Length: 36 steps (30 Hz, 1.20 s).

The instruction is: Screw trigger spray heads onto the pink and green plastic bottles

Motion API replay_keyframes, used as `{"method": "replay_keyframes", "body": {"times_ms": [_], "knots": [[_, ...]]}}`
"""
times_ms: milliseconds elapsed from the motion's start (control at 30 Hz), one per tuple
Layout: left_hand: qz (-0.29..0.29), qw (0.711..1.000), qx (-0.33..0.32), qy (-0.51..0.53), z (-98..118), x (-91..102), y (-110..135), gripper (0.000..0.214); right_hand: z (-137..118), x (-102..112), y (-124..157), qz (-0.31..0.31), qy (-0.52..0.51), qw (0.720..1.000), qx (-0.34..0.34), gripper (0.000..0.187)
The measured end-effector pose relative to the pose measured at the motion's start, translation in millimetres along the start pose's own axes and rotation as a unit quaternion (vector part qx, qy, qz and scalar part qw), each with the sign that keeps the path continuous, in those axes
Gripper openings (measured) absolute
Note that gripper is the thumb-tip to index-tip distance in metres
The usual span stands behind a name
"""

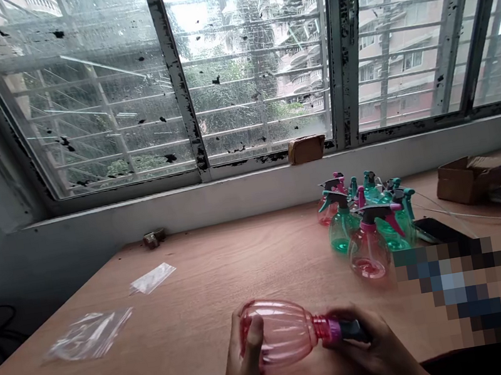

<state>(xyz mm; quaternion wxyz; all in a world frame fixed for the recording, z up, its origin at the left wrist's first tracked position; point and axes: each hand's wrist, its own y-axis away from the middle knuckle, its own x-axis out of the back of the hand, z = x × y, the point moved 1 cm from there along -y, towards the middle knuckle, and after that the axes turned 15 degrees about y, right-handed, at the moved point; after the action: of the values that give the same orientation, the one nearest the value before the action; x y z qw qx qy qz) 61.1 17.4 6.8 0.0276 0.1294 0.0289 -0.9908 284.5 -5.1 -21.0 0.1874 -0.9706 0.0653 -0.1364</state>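
Observation:
A clear pink spray bottle lies sideways above the front of the table, its base to the left and its neck to the right. My left hand is closed around the base end, thumb on top. Around the neck end, my right hand grips the spray head, which has a purple-pink collar and a black body. The collar sits against the bottle's threaded neck; whether it is screwed on I cannot tell. Part of the spray head is hidden by my right fingers.
Several green and pink spray bottles stand grouped at the back right. Beyond them are an open cardboard box, a dark phone and white cables. Plastic bags lie on the left. A window runs behind the table.

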Motion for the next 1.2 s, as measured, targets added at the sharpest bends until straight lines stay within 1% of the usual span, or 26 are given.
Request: {"method": "replay_keyframes", "body": {"times_ms": [67, 133, 233, 333, 400, 467, 600, 700, 767, 867, 933, 1000, 1100, 1200], "knots": [[0.002, 1.000, -0.012, 0.003, -1, 0.2, 0, 0.065, -1, 3, 0, 0.010, 0.056, 0.998, 0.023, 0.027], [0.001, 0.999, -0.038, -0.001, 0, -0.5, 2, 0.064, -4, 6, -1, 0.004, 0.075, 0.997, 0.022, 0.029], [-0.014, 0.997, -0.067, -0.018, 2, -2.2, 4, 0.064, -7, 8, -2, -0.047, 0.024, 0.998, -0.022, 0.030], [-0.044, 0.998, -0.055, 0.001, 5, -2.5, 7, 0.066, -9, 8, -2, -0.099, -0.022, 0.993, -0.061, 0.031], [-0.067, 0.996, -0.045, 0.025, 4, -0.9, 8, 0.070, -8, 8, -2, -0.117, -0.038, 0.990, -0.074, 0.032], [-0.098, 0.994, -0.042, 0.039, 2, 1.5, 8, 0.073, -5, 8, -3, -0.116, -0.059, 0.988, -0.077, 0.032], [-0.172, 0.981, -0.069, 0.064, -5, 4.8, 12, 0.071, 0, 9, -6, -0.083, -0.117, 0.987, -0.072, 0.032], [-0.208, 0.973, -0.069, 0.075, -6, 4.9, 14, 0.072, 2, 10, -6, -0.072, -0.137, 0.985, -0.072, 0.033], [-0.205, 0.975, -0.063, 0.054, -7, 5.4, 13, 0.073, 2, 10, -6, -0.071, -0.137, 0.985, -0.071, 0.032], [-0.165, 0.984, -0.067, 0.011, -6, 7.3, 9, 0.075, 0, 11, -5, -0.072, -0.131, 0.986, -0.066, 0.031], [-0.137, 0.988, -0.064, -0.002, -6, 8.0, 6, 0.077, -2, 11, -5, -0.078, -0.125, 0.987, -0.063, 0.029], [-0.122, 0.991, -0.060, -0.008, -5, 7.6, 5, 0.079, -4, 11, -5, -0.085, -0.117, 0.988, -0.059, 0.028], [-0.127, 0.989, -0.070, 0.000, -4, 5.1, 8, 0.079, -7, 13, -5, -0.094, -0.106, 0.988, -0.056, 0.026], [-0.158, 0.981, -0.109, 0.025, -3, 3.2, 13, 0.082, -7, 14, -5, -0.099, -0.099, 0.988, -0.060, 0.025]]}}
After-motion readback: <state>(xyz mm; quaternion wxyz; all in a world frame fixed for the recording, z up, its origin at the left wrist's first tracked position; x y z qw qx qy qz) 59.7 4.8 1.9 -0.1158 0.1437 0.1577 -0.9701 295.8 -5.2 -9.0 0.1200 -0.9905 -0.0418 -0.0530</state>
